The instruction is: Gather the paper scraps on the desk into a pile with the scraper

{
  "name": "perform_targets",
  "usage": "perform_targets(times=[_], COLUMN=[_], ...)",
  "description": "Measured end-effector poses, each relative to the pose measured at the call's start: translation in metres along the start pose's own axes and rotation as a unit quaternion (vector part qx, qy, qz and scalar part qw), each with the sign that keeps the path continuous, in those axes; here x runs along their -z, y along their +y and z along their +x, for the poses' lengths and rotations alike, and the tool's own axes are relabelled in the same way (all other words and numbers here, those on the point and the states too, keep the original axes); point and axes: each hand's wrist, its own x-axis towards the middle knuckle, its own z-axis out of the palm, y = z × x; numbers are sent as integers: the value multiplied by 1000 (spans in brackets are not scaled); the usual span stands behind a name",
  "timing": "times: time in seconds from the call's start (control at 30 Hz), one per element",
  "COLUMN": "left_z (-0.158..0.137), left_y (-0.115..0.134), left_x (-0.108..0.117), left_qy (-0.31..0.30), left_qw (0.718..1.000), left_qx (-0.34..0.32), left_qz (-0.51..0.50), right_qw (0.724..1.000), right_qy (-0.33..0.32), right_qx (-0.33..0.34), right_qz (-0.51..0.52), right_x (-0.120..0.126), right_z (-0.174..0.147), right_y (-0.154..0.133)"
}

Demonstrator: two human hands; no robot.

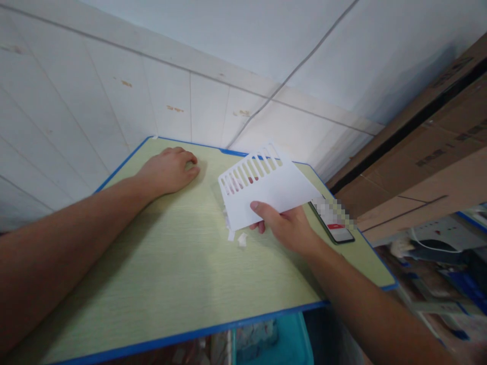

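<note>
My right hand [283, 225] grips a white sheet of paper [270, 197] by its near edge, thumb on top and fingers underneath. The sheet is held above the table, and a row of narrow slots is cut along its far side. Fingertips show through some of these slots. My left hand [169, 170] rests on the table to the left of the paper, holding nothing, its fingers loosely bent and a gap between thumb and forefinger. Small white paper scraps [242, 240] lie on the table just below the sheet.
The pale green table [163, 274] has a blue edge and stands against a white panelled wall [152, 96]. A phone [340, 235] lies at the right. Cardboard boxes [426, 157] lean beside the table. Below its front edge is a turquoise bin [300, 339]. A grey cable [297, 68] runs down the wall.
</note>
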Motion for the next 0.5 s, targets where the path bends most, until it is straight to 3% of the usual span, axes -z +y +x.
perform_targets(times=[0.2,0.4,0.5], left_z=[0,-1,1], left_y=[2,1,-2], left_x=[1,1,-1], left_qy=[-6,-2,1], left_qw=[1000,1000,1000], left_qx=[-3,-6,-4], left_qz=[4,3,9], right_qw=[998,1000,1000], right_qy=[-62,5,-18], right_qx=[-23,6,-1], right_qz=[23,15,6], right_x=[1,4,2], right_z=[-2,-1,-2], right_y=[-3,0,0])
